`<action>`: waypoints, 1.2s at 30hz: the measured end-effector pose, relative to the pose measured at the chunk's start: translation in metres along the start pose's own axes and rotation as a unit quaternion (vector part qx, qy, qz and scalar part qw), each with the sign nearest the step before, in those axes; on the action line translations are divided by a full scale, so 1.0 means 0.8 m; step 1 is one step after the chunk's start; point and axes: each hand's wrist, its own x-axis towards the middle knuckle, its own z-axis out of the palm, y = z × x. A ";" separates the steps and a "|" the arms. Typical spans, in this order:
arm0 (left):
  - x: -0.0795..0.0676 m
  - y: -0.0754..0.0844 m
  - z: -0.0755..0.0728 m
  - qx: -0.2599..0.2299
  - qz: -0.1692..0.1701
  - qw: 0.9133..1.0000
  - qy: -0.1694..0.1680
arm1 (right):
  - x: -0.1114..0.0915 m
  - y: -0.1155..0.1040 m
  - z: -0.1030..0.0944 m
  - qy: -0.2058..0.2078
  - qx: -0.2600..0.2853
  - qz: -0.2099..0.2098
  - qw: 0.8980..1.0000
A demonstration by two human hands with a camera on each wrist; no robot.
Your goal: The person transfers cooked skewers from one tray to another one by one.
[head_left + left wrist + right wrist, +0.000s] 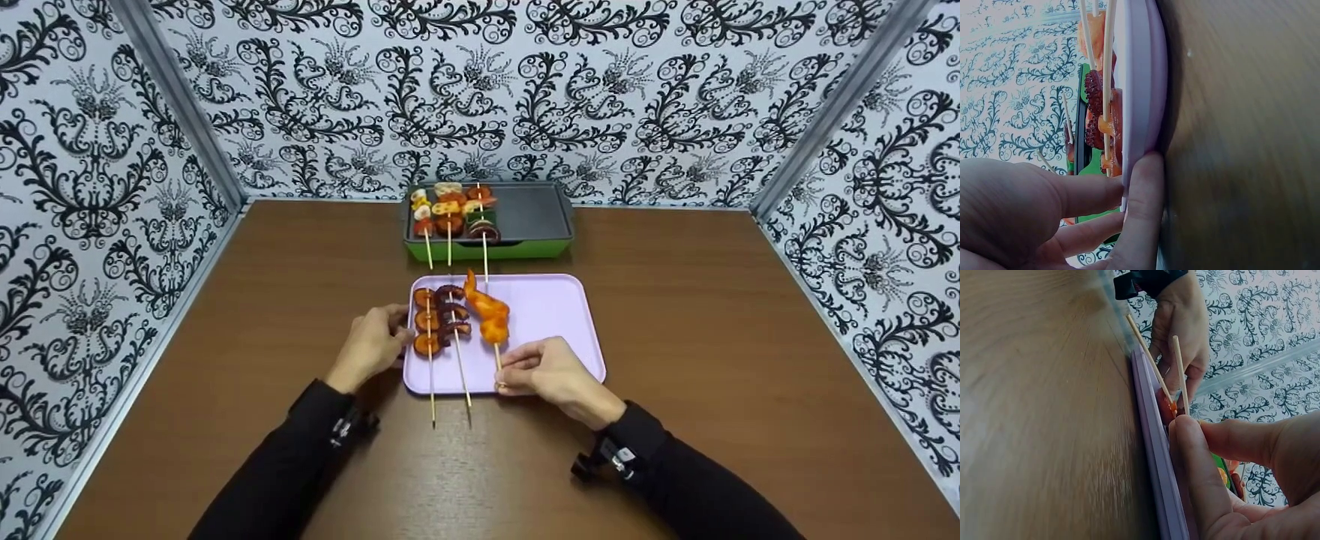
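Observation:
A lilac tray [555, 315] lies on the table with three food skewers on it. My left hand [369, 349] grips the tray's left rim; in the left wrist view its thumb [1145, 194] and fingers pinch that edge. Near this hand lies a skewer of round brown-orange slices [427, 319], beside a skewer of dark red tentacle pieces [452, 309]; both sticks stick out past the front rim. With thumb and fingertips, my right hand [556, 379] pinches the lower stick of an orange, wing-shaped meat skewer [489, 311], low over the tray's middle.
Behind the tray stands a green grill box [525, 250] with a dark grey top plate [536, 214]. Several mixed skewers [450, 214] lie on its left half, their sticks pointing forward. Patterned panels [480, 97] enclose the brown table [712, 337] at the back and sides.

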 end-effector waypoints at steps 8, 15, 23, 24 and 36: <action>0.000 -0.002 0.001 -0.025 -0.014 1.000 -0.011 | 0.001 0.002 0.010 -0.013 0.005 0.003 1.000; 0.000 -0.001 0.001 -0.055 -0.029 0.998 -0.025 | -0.002 0.002 0.013 -0.019 0.000 -0.003 1.000; 0.000 -0.001 0.001 -0.065 -0.031 0.997 -0.023 | -0.004 0.002 0.014 -0.026 -0.009 -0.009 1.000; 0.000 -0.001 0.001 -0.069 -0.033 0.997 -0.024 | -0.005 0.002 0.014 -0.028 -0.014 -0.011 0.999; 0.001 -0.002 0.001 -0.021 -0.022 0.999 -0.011 | -0.008 -0.001 0.004 -0.068 -0.089 -0.036 0.993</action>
